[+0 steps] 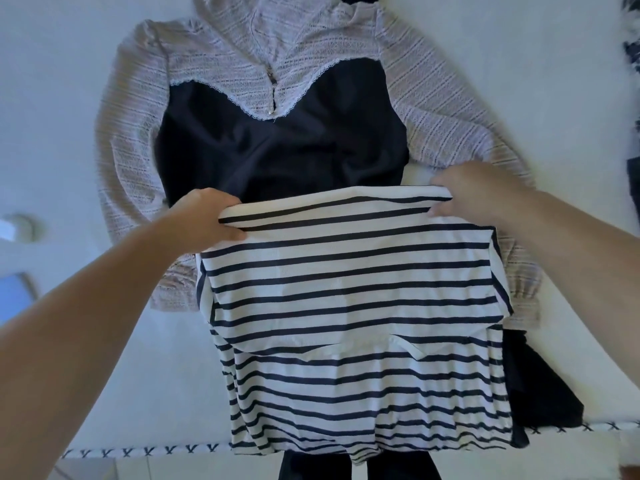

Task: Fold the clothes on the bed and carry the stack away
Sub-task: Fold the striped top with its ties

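Striped shirt (353,289) lies over a lace-sleeved garment (277,98) on the bed (52,98). Left hand (204,220) and right hand (474,195) each pinch its far folded edge

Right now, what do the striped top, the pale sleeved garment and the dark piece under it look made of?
Striped top: soft matte knit, likely cotton jersey; it drapes and creases softly.
Pale sleeved garment: openwork lace or pointelle knit; see-through patterned rows, scalloped trim.
Dark piece: smooth navy or black fabric, faint sheen, fine wrinkles; fibre unclear.

A white bed (62,98) filled the view; its near edge carried dark cross-stitch trim (145,449). Pale tiled floor (173,469) showed below, in even daylight
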